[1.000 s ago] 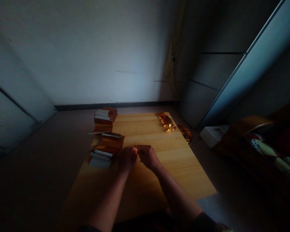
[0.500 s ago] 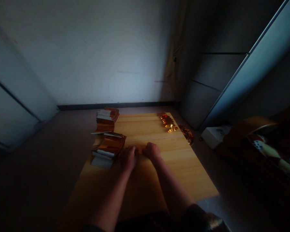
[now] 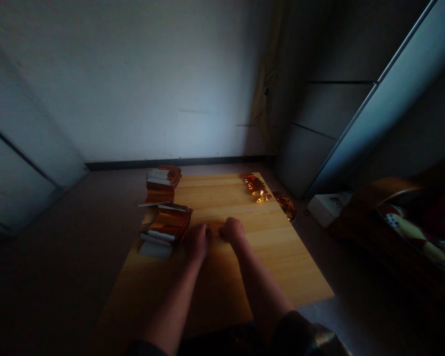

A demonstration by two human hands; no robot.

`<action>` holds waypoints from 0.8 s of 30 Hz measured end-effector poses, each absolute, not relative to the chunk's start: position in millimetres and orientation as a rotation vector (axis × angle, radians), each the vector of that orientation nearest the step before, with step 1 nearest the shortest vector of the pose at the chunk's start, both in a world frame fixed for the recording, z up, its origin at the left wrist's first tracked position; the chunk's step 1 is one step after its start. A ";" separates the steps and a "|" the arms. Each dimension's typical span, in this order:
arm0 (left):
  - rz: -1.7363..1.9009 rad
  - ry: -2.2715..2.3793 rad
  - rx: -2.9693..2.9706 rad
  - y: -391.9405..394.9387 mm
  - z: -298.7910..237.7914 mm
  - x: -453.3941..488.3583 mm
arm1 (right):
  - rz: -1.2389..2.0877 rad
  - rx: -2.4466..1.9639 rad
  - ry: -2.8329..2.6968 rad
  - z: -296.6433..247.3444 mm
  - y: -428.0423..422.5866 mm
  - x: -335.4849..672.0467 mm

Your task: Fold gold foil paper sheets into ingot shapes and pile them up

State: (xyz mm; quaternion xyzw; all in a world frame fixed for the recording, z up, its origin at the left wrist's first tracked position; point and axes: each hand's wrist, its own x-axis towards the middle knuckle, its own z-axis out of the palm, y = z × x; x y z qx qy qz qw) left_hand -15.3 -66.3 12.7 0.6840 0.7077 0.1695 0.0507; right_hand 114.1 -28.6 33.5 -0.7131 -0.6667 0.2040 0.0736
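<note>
My left hand [image 3: 198, 241] and my right hand [image 3: 233, 230] are both closed, side by side low over the middle of the wooden table. Between them is a small brownish-orange piece of foil paper [image 3: 215, 229], mostly hidden by the fingers and hard to see in the dim light. Just left of my left hand lies a stack of copper-coloured foil paper sheets [image 3: 172, 221] with pale undersides. Behind that, a second foil stack [image 3: 163, 177] rests at the table's far left corner. Shiny folded foil pieces [image 3: 257, 188] form a row at the far right edge.
The wooden table [image 3: 278, 257] ends short of the wall [image 3: 141, 89]. More shiny foil pieces [image 3: 285, 205] lie beyond its right edge. A white box [image 3: 325, 208] and a wooden armchair [image 3: 389, 187] with patterned fabric stand to the right.
Both hands stay in nearly the same place. Less of the orange foil paper shows between them now. The view has shifted slightly.
</note>
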 end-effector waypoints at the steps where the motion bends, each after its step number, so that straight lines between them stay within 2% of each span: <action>1: 0.520 2.150 2.086 -66.5 12.1 -15.7 | 0.623 -2.128 -1.999 31.8 -28.1 118.3; 7: 0.625 2.074 2.053 -66.0 6.5 -18.4 | 0.663 -2.123 -1.887 26.6 -33.1 145.7; 14: 0.727 2.065 2.020 -67.0 3.3 -17.6 | 0.773 -1.850 -1.850 26.1 -45.9 157.6; 24: 0.800 2.078 1.955 -70.3 5.5 -18.4 | 0.657 -1.825 -1.897 26.1 -52.0 152.9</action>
